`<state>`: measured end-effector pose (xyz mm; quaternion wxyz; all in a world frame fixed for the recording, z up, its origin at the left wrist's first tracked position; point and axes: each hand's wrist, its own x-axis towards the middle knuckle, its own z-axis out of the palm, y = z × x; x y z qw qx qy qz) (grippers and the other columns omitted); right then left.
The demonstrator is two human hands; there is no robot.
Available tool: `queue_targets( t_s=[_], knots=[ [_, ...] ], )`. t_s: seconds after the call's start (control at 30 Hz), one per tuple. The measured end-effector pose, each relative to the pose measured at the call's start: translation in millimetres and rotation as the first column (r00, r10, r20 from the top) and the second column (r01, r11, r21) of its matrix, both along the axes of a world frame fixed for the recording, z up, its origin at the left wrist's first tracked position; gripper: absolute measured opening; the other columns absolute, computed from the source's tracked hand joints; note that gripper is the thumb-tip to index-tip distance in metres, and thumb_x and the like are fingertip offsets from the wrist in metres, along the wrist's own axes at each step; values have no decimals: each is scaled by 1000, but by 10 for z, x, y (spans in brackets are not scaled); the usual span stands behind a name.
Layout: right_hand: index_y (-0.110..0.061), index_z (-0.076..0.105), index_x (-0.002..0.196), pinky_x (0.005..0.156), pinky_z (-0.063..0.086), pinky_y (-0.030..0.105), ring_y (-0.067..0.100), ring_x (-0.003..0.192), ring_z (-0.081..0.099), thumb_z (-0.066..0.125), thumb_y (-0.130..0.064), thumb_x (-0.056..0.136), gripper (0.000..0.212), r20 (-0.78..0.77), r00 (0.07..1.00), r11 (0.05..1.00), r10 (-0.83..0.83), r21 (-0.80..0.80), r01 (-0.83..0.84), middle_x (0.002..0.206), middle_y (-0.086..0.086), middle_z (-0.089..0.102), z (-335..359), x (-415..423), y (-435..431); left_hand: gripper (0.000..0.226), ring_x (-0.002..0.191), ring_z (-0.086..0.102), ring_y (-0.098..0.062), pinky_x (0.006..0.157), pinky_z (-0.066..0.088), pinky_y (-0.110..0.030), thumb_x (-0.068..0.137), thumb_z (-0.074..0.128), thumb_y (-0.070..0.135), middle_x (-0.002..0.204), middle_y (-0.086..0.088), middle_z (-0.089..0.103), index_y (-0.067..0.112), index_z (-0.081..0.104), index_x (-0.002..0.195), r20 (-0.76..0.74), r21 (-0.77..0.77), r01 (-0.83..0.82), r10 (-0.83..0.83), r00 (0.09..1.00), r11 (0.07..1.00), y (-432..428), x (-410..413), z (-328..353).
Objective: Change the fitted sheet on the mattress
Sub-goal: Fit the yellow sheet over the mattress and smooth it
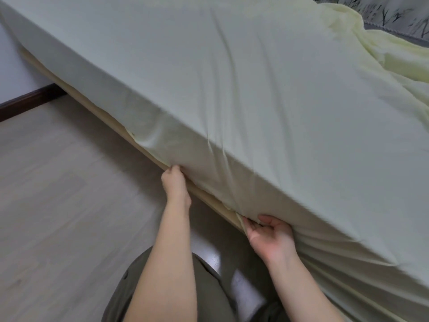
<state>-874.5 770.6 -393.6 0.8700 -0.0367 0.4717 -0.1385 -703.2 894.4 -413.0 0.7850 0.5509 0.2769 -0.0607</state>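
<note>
**Both hands on the hem at the bed's edge**

At far left, a dark baseboard [27, 98] meets the pale wood floor [58, 182]. Our left hand [175, 180] reaches to the bottom of the mattress side, its grip closed on the lower edge of the pale yellow-green fitted sheet [232, 89]. A tan bed base [210, 202] shows just beneath, between our hands. Our right hand [270, 235] curls its fingers round the hem, thumb on the cloth. The sheet lies fairly smooth over the top and near side, and bunches loose at far right beside a grey patterned surface [394, 15].
</note>
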Motion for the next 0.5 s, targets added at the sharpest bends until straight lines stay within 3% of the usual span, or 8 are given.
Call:
queue_targets(
  t_s=[0.03,0.2,0.37,0.5],
  knots=[
    [-3,48,123,110,35,51,39,130,44,34,12,64,62,7,1000,1000,-4,1,4,141,23,48,-8,-4,0,17,100,58,-22,88,45,-30,93,47,4,92,-5,65,9,63,88,-4,-147,-26,25,1000,989,-9,47,-18],
    [3,54,107,112,34,50,38,130,45,35,12,63,49,11,1000,1000,-11,-24,11,138,24,50,-52,-26,16,30,111,57,-18,104,41,-29,102,38,17,121,-4,62,9,58,123,31,-242,3,4,1000,970,-147,35,-88],
    [1,51,87,115,30,47,40,135,39,37,6,62,29,-7,1000,996,24,-81,-25,133,23,49,-105,-37,74,39,125,52,-21,110,38,-35,106,30,29,136,-6,55,11,50,134,14,-434,-14,23,1000,901,-188,115,-127],
    [-3,50,86,112,32,46,38,128,46,38,4,63,26,10,998,992,65,-113,-63,131,22,51,-110,-64,82,47,136,41,-22,106,36,-33,107,19,30,150,-10,41,8,38,144,-40,-611,-39,18,999,790,-78,153,-225]
  ],
)
